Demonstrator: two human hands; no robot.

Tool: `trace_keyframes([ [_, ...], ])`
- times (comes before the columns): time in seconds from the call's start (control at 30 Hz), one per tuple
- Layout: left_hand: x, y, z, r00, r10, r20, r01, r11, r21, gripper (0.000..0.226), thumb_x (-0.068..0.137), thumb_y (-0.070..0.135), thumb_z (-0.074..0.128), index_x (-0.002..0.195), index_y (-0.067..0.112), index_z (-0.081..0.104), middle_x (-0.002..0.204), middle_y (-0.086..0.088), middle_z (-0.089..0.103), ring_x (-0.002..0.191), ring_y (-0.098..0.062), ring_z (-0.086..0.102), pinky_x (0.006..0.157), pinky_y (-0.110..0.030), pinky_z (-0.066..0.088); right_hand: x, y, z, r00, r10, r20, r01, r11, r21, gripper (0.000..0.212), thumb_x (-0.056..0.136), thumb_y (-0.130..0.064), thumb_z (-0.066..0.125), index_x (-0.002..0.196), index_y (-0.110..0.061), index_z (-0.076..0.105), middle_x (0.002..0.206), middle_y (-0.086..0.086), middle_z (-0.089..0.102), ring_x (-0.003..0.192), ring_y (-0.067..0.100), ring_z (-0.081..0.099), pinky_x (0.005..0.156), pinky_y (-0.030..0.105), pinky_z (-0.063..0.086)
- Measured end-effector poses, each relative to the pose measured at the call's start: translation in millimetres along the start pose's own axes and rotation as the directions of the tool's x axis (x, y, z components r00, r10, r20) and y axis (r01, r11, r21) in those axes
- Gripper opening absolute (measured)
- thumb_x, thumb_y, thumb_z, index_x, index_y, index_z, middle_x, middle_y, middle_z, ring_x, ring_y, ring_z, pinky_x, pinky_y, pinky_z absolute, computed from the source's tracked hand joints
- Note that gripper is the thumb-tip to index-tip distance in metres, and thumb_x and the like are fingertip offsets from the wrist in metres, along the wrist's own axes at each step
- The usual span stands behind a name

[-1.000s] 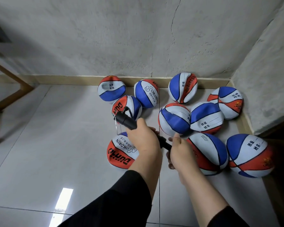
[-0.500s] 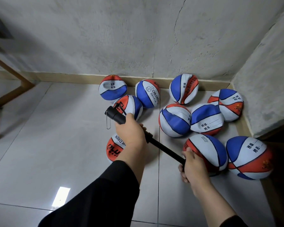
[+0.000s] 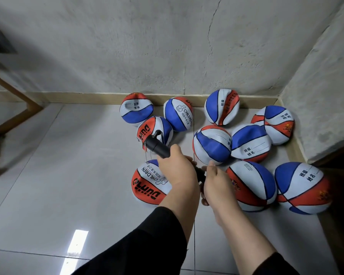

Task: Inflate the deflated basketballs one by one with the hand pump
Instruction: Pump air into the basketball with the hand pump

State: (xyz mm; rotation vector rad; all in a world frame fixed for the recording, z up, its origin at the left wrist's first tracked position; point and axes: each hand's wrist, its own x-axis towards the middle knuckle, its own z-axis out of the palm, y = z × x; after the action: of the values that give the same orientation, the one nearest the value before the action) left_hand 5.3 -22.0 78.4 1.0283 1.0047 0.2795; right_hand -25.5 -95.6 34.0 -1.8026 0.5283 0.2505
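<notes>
My left hand (image 3: 176,169) grips the barrel of a black hand pump (image 3: 157,146), held slanting above the floor. My right hand (image 3: 216,185) holds the pump's handle end, close against the left hand, with the rod pushed in. A thin wire hangs from the pump's far end down to a red, white and blue basketball (image 3: 148,183) on the floor under my left hand. Several more dented, deflated basketballs lie around, one (image 3: 212,147) just beyond my hands and one (image 3: 252,185) right of my right hand.
The balls fill the corner where the rough back wall (image 3: 167,46) meets the right wall (image 3: 322,96). A wooden frame (image 3: 12,116) stands at far left. Glossy floor tiles (image 3: 68,175) stretch to the left and toward me.
Half a second ago the pump rod was pulled out, with my right hand far from the left. My right hand has pushed the handle in, so the hands are close together again.
</notes>
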Motion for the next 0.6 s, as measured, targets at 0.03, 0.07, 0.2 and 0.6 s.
trace_keyframes([
  [0.03, 0, 0, 0, 1.000, -0.010, 0.011, 0.010, 1.000, -0.001, 0.021, 0.094, 0.017, 0.051, 0.108, 0.002, 0.055, 0.055, -0.007, 0.053, 0.043, -0.018, 0.053, 0.042, -0.024, 0.044, 0, -1, 0, 1.000, 0.000, 0.003, -0.001, 1.000, 0.007, 0.050, 0.106, -0.046, 0.030, 0.096, -0.012, 0.065, 0.078, 0.015, 0.063, 0.067, 0.030, 0.056, 0.060, 0.042, 0.048],
  [0.07, 0, 0, 1, 1.000, -0.017, 0.019, 0.017, 1.000, 0.002, 0.020, 0.094, 0.018, 0.052, 0.108, 0.003, 0.055, 0.054, -0.006, 0.052, 0.042, -0.018, 0.053, 0.043, -0.025, 0.044, -1, -1, 0, 1.000, 0.012, 0.011, -0.013, 1.000, 0.018, 0.050, 0.107, -0.045, 0.030, 0.096, -0.012, 0.066, 0.077, 0.016, 0.063, 0.064, 0.030, 0.056, 0.056, 0.039, 0.047],
  [0.2, 8, 3, -2, 0.999, -0.048, 0.021, 0.048, 0.999, -0.005, 0.014, 0.093, 0.020, 0.053, 0.102, 0.010, 0.054, 0.059, -0.006, 0.052, 0.047, -0.020, 0.053, 0.049, -0.028, 0.047, -6, 2, -7, 0.998, 0.047, 0.046, -0.050, 0.996, 0.067, 0.043, 0.109, -0.042, 0.032, 0.096, -0.016, 0.063, 0.070, 0.016, 0.059, 0.051, 0.027, 0.048, 0.046, 0.029, 0.038],
  [0.6, 34, 8, -14, 1.000, 0.026, -0.016, -0.025, 0.999, 0.041, 0.011, 0.091, 0.021, 0.048, 0.098, 0.013, 0.051, 0.057, -0.007, 0.054, 0.051, -0.024, 0.057, 0.060, -0.043, 0.055, -5, 35, -25, 0.972, 0.234, 0.009, -0.232, 0.957, 0.177, 0.039, 0.111, -0.043, 0.031, 0.099, -0.020, 0.060, 0.060, 0.011, 0.046, 0.041, 0.016, 0.031, 0.042, 0.019, 0.025],
])
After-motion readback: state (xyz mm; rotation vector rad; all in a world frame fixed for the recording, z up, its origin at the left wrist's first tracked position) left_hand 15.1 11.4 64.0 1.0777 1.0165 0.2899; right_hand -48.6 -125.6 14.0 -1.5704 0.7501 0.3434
